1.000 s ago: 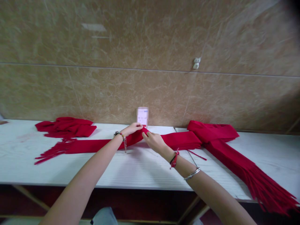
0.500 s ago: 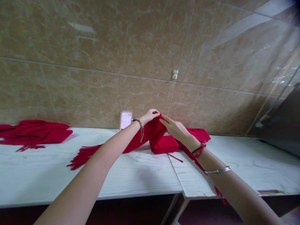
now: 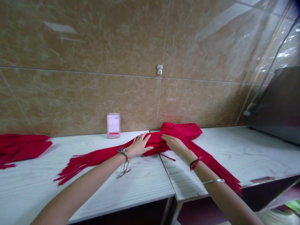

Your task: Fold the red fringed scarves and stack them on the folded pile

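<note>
Red scarf: the folded red scarf [image 3: 156, 136] lay on the white surface [image 3: 131, 187], beneath both hands, its fringe trailing to the left.
Left hand: the left hand [image 3: 140, 146] rested palm down on the scarf, grip spread, fingers fanned.
Right hand: the right hand [image 3: 173, 143] touched the scarf's right part, grip unclosed, fingers straight and close together.
Right-hand cloth: more red cloth [image 3: 184, 130] lay just beyond the right hand, with a fringed length [image 3: 211, 161] running toward the front edge.
Far-left cloth: a loose red heap [image 3: 23, 147] sat well apart from the hands.
Phone: a phone [image 3: 113, 125] stood upright near the wall [image 3: 77, 100], its screen partly blurred.
Wall figure: a small white cat [image 3: 159, 69] was fixed above.
</note>
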`<state>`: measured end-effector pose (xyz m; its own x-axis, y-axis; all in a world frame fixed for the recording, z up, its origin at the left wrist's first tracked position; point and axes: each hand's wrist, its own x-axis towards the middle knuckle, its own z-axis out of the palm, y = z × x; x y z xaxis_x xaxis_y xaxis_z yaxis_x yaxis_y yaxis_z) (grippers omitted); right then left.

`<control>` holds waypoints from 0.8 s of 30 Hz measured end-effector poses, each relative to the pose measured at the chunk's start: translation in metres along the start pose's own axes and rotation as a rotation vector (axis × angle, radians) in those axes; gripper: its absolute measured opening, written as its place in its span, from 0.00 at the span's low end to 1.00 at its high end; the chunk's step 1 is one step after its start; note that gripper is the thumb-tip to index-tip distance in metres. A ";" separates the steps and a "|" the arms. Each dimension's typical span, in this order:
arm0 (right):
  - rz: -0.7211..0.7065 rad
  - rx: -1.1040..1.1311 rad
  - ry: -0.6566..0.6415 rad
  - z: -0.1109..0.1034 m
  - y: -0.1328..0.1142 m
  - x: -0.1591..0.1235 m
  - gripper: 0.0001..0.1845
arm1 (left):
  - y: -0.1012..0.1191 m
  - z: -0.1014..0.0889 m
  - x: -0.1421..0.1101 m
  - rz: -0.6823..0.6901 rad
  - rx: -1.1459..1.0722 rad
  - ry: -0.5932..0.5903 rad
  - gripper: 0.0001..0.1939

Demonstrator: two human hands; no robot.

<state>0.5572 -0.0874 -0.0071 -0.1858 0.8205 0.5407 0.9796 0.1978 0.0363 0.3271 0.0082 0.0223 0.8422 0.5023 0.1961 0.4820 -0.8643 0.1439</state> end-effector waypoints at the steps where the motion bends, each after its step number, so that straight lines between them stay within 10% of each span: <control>1: -0.011 -0.007 -0.002 -0.003 -0.001 0.004 0.23 | -0.006 -0.002 -0.005 -0.002 -0.003 0.013 0.36; 14: 0.005 -0.075 -0.141 -0.024 -0.012 0.018 0.22 | -0.016 0.018 -0.020 -0.069 0.072 0.087 0.41; 24: 0.046 -0.013 -0.043 -0.019 0.000 0.015 0.22 | -0.016 -0.027 -0.026 0.117 0.134 0.002 0.40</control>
<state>0.5557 -0.0850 0.0166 -0.1436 0.8507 0.5056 0.9880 0.1528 0.0236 0.2911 0.0103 0.0408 0.8943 0.3975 0.2056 0.4083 -0.9128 -0.0111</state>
